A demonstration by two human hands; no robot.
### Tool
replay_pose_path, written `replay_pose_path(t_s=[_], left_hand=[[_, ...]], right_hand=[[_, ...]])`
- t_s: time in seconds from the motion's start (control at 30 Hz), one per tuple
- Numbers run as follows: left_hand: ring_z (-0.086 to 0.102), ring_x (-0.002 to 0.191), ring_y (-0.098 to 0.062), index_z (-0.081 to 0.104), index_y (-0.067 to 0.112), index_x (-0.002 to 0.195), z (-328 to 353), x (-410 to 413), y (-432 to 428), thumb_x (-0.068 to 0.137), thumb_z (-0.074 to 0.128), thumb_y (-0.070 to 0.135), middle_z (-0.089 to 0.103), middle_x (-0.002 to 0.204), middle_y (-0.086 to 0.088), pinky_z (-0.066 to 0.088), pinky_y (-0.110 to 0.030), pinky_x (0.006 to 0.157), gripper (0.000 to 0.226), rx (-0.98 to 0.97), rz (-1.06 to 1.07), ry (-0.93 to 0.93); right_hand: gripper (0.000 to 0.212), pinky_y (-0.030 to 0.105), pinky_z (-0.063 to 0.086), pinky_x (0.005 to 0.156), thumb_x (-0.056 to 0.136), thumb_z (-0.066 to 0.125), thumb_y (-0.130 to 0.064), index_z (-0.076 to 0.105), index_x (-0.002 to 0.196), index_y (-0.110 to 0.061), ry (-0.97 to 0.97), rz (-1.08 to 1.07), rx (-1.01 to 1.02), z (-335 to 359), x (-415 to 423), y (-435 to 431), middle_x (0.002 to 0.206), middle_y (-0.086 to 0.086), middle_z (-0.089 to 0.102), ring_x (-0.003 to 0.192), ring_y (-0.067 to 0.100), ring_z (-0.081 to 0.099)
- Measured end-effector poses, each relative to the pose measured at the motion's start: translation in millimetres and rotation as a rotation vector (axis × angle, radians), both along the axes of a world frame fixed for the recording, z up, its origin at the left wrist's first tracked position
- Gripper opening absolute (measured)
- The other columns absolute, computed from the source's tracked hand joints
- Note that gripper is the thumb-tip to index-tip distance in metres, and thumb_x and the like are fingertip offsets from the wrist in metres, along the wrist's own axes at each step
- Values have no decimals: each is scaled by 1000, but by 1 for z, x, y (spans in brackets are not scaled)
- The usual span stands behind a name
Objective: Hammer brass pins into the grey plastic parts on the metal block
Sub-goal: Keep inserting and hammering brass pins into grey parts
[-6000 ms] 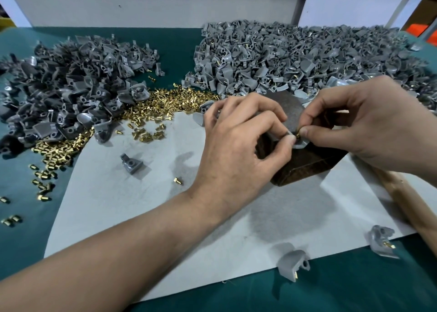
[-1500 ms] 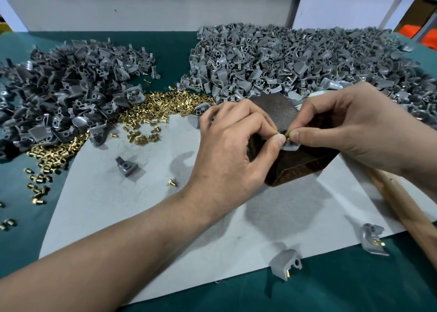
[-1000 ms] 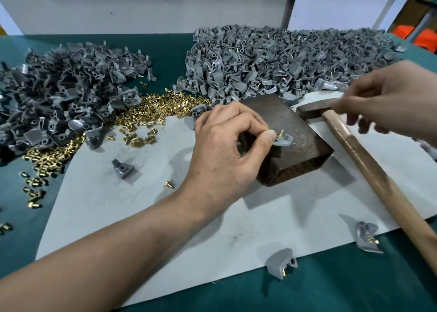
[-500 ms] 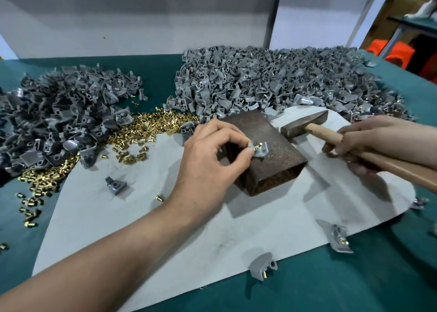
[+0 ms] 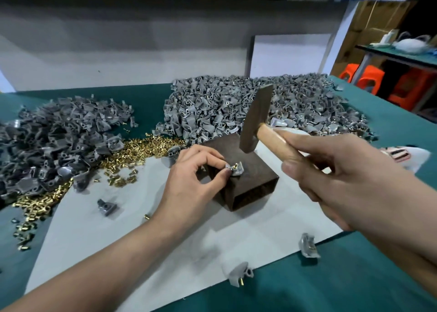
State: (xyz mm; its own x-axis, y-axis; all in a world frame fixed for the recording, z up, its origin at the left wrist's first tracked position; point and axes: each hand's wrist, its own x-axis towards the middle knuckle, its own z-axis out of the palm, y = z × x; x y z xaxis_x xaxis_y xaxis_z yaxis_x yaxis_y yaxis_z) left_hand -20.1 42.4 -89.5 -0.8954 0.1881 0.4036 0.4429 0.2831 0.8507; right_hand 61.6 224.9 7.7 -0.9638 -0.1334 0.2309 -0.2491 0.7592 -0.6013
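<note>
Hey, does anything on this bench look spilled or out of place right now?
Yes, mildly. Brass pins lie scattered away from their heap across the green mat at the left. One pin lies alone on the grey sheet. A pinned grey part and another sit loose at its front edge.

Dark, rough, matt metal block [image 5: 255, 172]; hammer head [image 5: 256, 118] dull metal w/ smooth pale wood handle [image 5: 272, 139]. Glossy brass pins [image 5: 142, 148], grey plastic parts [image 5: 236, 108] matt. Desk sheet [image 5: 236, 236]: pale, matt.

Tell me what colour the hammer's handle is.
The hammer handle is light tan wood, clearest in the head view.
</note>
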Motion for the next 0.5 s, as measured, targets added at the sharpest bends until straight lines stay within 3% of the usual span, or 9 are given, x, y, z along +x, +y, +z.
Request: replay_pose_path(t_s=[0.17, 0.3, 0.4, 0.5], left_hand=[[56, 99, -11, 68, 24, 71, -1, -1, 0, 78, 76, 13, 62, 90, 13, 43, -30, 91, 15, 13, 4, -6], [55, 97, -8, 71, 21, 73, -1, -3, 0, 77, 77, 15, 61, 87, 16, 41, -24, 89, 11, 2, 7, -18], [55, 92, -5, 70, 23, 70, -2, -2, 0, 77, 77, 10, 59, 85, 17, 40, -22, 86, 16, 17, 7, -10], [55, 90, -3, 67, 29, 69, -1, -1, -1, 78, 77, 12, 58, 84, 20, 38, -18, 83, 22, 24, -3, 10]], right_hand=[[40, 22, 34, 39, 79, 43, -38, 60, 111, -22, -50, 24, 47, -4, 1, -5, 56, 7, 44, 38, 10, 40], [31, 13, 26, 33, 84, 49, -43, 59, 113, -42, 42, -12, -78, 2, 3, -6, 50, -3, 45, 32, 9, 37], [32, 18, 31, 40, 87, 46, -39, 61, 111, -24, -51, 5, 68, -11, 1, -10, 50, -3, 45, 41, 11, 40], [41, 16, 35, 39, 82, 45, -39, 61, 119, -33, -3, -12, 65, -3, 3, -10, 52, -9, 53, 43, 7, 48]])
